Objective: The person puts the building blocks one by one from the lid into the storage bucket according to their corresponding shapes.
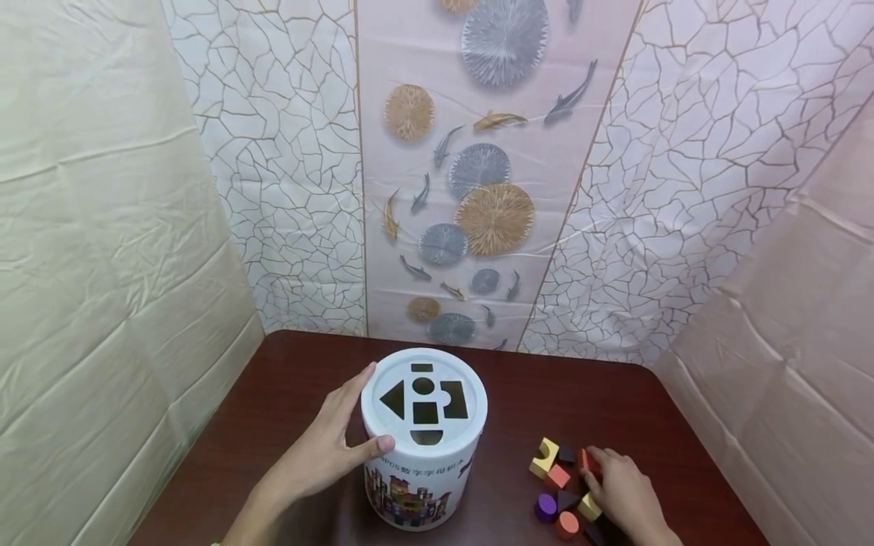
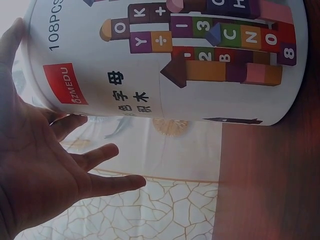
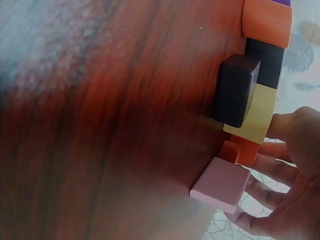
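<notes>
A white lidded bucket stands upright on the table, with shaped holes in its lid. My left hand rests against its left side, thumb and forefinger at the lid's rim. In the left wrist view, the other fingers spread straight beside the printed wall. My right hand is at a group of small blocks, fingertips right at a red block. The right wrist view shows its spread fingers behind a pink block and the thumb beside a yellow block.
Around the right hand lie a yellow arch block, a purple cylinder, an orange cylinder and several dark blocks. The dark red table is bordered by a patterned cloth behind and plain cloth on both sides.
</notes>
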Demonstrator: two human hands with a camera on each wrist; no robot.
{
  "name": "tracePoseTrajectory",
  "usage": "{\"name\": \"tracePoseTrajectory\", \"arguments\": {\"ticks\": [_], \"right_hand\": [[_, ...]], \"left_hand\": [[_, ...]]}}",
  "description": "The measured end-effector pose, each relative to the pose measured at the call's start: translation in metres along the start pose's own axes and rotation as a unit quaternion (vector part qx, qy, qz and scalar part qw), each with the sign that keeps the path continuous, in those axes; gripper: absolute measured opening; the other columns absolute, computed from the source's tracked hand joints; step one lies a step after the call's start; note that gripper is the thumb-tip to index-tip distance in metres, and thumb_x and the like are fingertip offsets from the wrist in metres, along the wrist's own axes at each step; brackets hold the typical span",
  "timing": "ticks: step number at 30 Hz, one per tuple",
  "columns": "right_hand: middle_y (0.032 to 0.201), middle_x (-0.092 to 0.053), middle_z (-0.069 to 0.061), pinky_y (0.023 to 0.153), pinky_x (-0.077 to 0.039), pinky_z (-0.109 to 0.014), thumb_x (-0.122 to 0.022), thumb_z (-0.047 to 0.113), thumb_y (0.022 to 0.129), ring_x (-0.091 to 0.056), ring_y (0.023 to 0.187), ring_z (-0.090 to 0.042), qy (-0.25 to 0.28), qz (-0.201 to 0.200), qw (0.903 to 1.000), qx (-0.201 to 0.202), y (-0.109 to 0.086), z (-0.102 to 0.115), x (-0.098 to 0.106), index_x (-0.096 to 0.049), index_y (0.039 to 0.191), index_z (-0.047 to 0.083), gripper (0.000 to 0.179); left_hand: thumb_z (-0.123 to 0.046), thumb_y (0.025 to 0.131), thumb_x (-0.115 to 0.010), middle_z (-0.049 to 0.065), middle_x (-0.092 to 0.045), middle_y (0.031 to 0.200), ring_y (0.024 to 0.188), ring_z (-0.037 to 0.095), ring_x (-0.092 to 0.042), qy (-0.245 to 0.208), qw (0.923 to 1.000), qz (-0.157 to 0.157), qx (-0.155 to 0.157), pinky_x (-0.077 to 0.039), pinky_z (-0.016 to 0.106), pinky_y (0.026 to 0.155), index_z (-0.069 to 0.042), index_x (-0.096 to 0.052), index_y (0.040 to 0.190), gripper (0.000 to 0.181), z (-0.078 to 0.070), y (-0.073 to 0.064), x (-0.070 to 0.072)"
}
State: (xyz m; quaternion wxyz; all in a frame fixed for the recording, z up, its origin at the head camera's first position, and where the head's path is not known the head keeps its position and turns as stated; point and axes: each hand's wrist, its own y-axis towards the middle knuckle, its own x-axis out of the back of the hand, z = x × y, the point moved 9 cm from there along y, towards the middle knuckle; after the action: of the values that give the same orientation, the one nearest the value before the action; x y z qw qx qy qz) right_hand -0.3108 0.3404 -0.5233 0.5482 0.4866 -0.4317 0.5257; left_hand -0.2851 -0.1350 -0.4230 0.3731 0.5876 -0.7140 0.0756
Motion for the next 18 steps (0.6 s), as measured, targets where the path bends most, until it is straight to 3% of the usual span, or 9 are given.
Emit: {"name": "tracePoseTrajectory", "arguments": {"ticks": [7, 13, 16, 18], "right_hand": [[0.125, -0.075, -0.031, 0.063, -0.061, -0.060, -0.084, 0.021, 0.096, -0.074, 0.104, -0.051, 0.005, -0.009, 0.9999, 0.002, 0.002, 0.000, 0.000, -0.071, 0.139, -0.003, 0.050], [0.125, -0.075, -0.031, 0.061, -0.060, -0.056, -0.083, 0.023, 0.098, -0.074, 0.101, -0.049, 0.017, 0.015, 0.9996, -0.016, 0.005, -0.005, -0.006, -0.069, 0.143, -0.003, 0.054], [0.129, -0.074, -0.032, 0.066, -0.059, -0.062, -0.083, 0.026, 0.098, -0.074, 0.107, -0.050, 0.026, 0.025, 0.9988, -0.033, 0.005, -0.009, -0.008, -0.070, 0.141, -0.004, 0.054], [0.116, -0.078, -0.025, 0.073, -0.056, -0.068, -0.084, 0.028, 0.097, -0.075, 0.100, -0.043, 0.048, 0.040, 0.9967, -0.052, 0.005, -0.013, -0.009, -0.068, 0.142, -0.006, 0.059]], "left_hand": [[-0.056, 0.092, -0.086, 0.001, -0.028, 0.184, 0.165, 0.042, -0.029, -0.003, 0.9999, 0.005, 0.009, -0.039, 0.083, 0.118, -0.048, -0.014, 0.176, 0.111, 0.000, 0.001, 0.002], [-0.057, 0.093, -0.086, 0.002, -0.028, 0.183, 0.164, 0.043, -0.032, -0.005, 0.9998, 0.008, 0.015, -0.040, 0.083, 0.116, -0.047, -0.014, 0.176, 0.110, 0.002, -0.001, 0.001], [-0.057, 0.093, -0.086, 0.001, -0.029, 0.183, 0.162, 0.042, -0.035, -0.004, 0.9998, 0.008, 0.017, -0.042, 0.082, 0.115, -0.048, -0.014, 0.176, 0.110, 0.002, -0.002, 0.000], [-0.058, 0.093, -0.086, 0.001, -0.029, 0.183, 0.162, 0.041, -0.035, -0.006, 0.9998, 0.009, 0.019, -0.043, 0.081, 0.115, -0.048, -0.014, 0.176, 0.110, 0.002, -0.001, -0.001]]}}
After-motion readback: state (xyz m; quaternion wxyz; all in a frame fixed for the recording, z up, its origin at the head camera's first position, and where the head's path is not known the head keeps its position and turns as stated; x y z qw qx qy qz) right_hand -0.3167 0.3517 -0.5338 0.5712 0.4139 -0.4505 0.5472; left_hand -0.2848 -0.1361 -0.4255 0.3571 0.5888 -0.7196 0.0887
